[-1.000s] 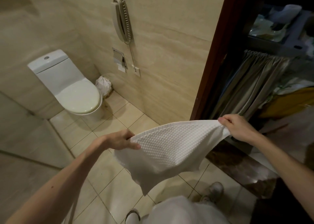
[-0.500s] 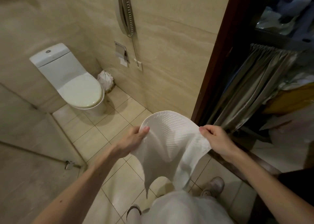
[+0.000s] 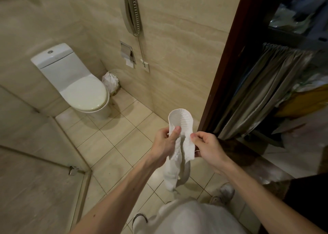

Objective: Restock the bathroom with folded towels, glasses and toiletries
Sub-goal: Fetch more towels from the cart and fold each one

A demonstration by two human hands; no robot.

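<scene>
Pinching one upper edge, the left hand (image 3: 164,144) holds the towel (image 3: 180,117) in mid-air above the floor (image 3: 113,145); right hand (image 3: 210,147) fingers pinch the other edge. Risk: light grips slipping, the hanging tail touching the tiles, a crooked fold.

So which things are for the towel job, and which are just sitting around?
For the job: white towel, left hand and right hand pinching it.
Just sitting around: toilet, wall phone, lined bin, toilet paper holder.
</scene>
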